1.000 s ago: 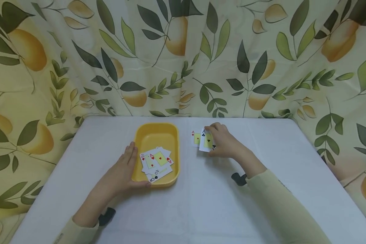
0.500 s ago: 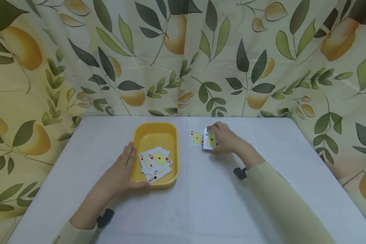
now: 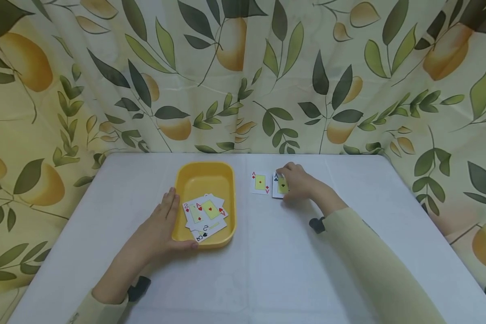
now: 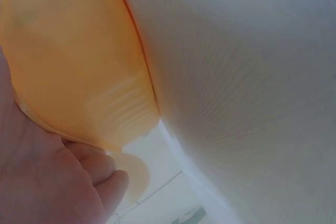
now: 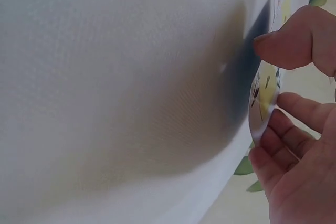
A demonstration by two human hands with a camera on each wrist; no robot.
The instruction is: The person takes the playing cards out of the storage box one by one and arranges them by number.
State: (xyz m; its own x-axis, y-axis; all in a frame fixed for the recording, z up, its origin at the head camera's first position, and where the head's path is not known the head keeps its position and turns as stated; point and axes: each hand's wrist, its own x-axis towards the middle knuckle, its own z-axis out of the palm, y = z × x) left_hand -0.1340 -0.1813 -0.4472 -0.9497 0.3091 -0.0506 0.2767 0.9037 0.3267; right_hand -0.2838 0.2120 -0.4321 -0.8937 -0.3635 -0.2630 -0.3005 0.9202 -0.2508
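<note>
Card near the far edge of the desk was probably light, slippery and easy to bend, so its opposite edges seemed the best hold. By these the right hand pinched it, fingers half spread. The left hand touched the left side of the tray with straight fingers, thumb at near edge.
</note>
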